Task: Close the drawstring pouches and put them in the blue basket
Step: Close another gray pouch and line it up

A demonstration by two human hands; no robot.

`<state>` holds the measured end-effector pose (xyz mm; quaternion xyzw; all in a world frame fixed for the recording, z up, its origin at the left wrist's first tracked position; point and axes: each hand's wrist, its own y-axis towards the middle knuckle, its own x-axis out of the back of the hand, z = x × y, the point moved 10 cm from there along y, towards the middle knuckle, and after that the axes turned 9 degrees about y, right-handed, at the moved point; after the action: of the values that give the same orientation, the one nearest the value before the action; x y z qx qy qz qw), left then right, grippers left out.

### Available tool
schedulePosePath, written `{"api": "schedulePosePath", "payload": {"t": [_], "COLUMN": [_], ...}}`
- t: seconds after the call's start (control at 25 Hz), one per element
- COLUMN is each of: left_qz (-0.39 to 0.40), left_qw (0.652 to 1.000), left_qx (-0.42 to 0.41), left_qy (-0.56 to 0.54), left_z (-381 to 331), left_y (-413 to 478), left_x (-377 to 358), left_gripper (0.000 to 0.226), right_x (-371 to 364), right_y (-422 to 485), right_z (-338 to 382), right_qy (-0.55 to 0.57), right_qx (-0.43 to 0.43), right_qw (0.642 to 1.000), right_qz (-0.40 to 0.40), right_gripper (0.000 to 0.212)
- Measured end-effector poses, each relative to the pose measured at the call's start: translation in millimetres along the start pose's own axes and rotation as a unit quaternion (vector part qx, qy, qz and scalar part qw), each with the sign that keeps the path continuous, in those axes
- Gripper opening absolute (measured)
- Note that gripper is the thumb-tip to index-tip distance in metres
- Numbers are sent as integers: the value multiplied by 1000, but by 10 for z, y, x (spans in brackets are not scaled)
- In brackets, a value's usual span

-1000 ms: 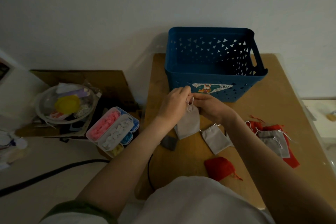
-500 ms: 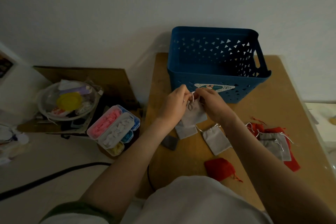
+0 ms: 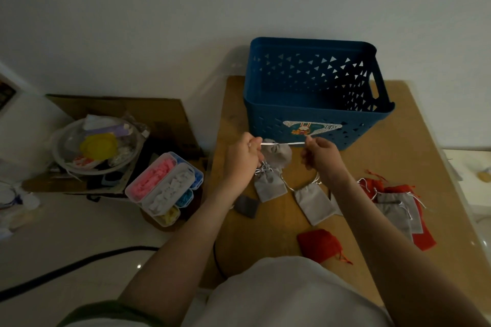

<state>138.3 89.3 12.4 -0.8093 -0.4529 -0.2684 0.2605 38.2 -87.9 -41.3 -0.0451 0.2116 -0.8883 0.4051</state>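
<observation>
A grey drawstring pouch (image 3: 277, 154) hangs between my hands just in front of the blue basket (image 3: 313, 111), its mouth gathered. My left hand (image 3: 243, 156) pinches one end of its white drawstring (image 3: 283, 143) and my right hand (image 3: 320, 156) pinches the other, with the cord taut between them. Two more grey pouches (image 3: 268, 186) (image 3: 314, 203) lie flat on the wooden table (image 3: 414, 151) below my hands. A red pouch (image 3: 318, 244) lies near my body. A heap of red and grey pouches (image 3: 396, 207) sits to the right.
A small dark square (image 3: 247, 206) lies near the table's left edge. Left of the table, lower down, stand a box of pink, white and blue pieces (image 3: 164, 186) and a clear bowl of oddments (image 3: 98, 146). A black cable (image 3: 79, 263) crosses the floor.
My hands have moved apart, pulling the drawstring taut, and the pouch's mouth has gathered shut. The pouch has lifted a little towards the basket.
</observation>
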Motion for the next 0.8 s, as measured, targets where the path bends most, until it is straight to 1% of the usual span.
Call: {"api": "schedulePosePath", "payload": {"t": [0.08, 0.16, 0.24, 0.28, 0.36, 0.44, 0.48, 0.56, 0.64, 0.72, 0.8], "left_qz": [30, 71, 130, 151, 149, 111, 104, 123, 124, 92, 55], "left_qw": [998, 993, 981, 974, 970, 974, 975, 976, 986, 994, 994], "left_qx": [-21, -33, -41, -49, -66, -86, -98, -108, -83, -48, -13], "left_qy": [46, 89, 138, 159, 180, 175, 170, 143, 72, -22, -95], "left_z": [-50, -87, -140, -173, -249, -311, -333, -319, -244, -179, -116], "left_y": [24, 28, -15, -45, -72, -68, -75, -97, -82, -53, -33], "left_x": [-27, -70, -178, -234, -251, -173, -149, -162, -133, -31, 61], "left_gripper": [23, 26, 29, 31, 34, 27, 22, 16, 14, 10, 8], "right_x": [14, -48, -267, -408, -628, -747, -795, -884, -919, -913, -916], "right_y": [-14, -44, -133, -187, -267, -323, -357, -423, -439, -407, -397], "right_z": [121, 282, 394, 390, 290, 185, 148, 79, 37, 24, 51], "right_qy": [-8, -4, -19, -36, -88, -138, -146, -114, -73, -79, -103], "right_qx": [26, 63, 89, 88, 68, 52, 47, 25, 0, -1, 16], "right_qw": [1000, 997, 989, 982, 970, 960, 957, 952, 949, 948, 947], "right_qz": [4, 38, 117, 162, 217, 236, 247, 283, 308, 309, 305], "right_gripper": [15, 16, 20, 21, 21, 20, 19, 18, 16, 13, 12]}}
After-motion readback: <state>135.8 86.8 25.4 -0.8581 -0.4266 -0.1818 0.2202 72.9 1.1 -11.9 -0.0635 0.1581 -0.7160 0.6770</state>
